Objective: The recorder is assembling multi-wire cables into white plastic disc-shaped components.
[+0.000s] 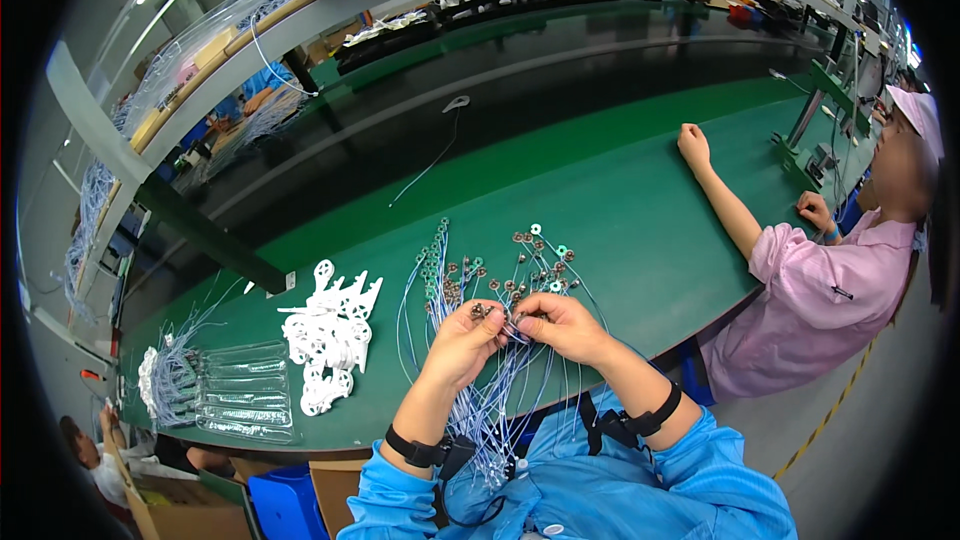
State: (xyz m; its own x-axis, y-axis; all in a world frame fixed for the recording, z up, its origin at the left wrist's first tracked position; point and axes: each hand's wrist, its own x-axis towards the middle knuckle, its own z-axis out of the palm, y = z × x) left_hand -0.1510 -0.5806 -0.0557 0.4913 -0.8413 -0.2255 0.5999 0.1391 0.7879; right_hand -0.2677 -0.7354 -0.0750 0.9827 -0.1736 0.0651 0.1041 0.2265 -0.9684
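Note:
My left hand point(468, 342) is closed, thumb and fingers pinching a few small round metal parts point(481, 311). Close beside it, fingertips nearly meeting, my right hand point(565, 328) is also in a pinch; its fingers cover most of the small part there. A bundle of thin blue-white wires point(490, 410) runs beneath both hands and over the table's near edge toward my lap. Beyond my fingers the wire ends carry several copper-coloured round parts point(518, 290) and green round pieces point(432, 265), spread on the green table point(630, 230).
Left of my hands lie a pile of white plastic parts point(335, 330), a clear plastic tray point(245, 390) and more wires point(178, 370). A lone wired piece point(456, 103) rests on the dark conveyor belt point(560, 80). To the right, a co-worker in pink point(825, 285) leans an arm on the table.

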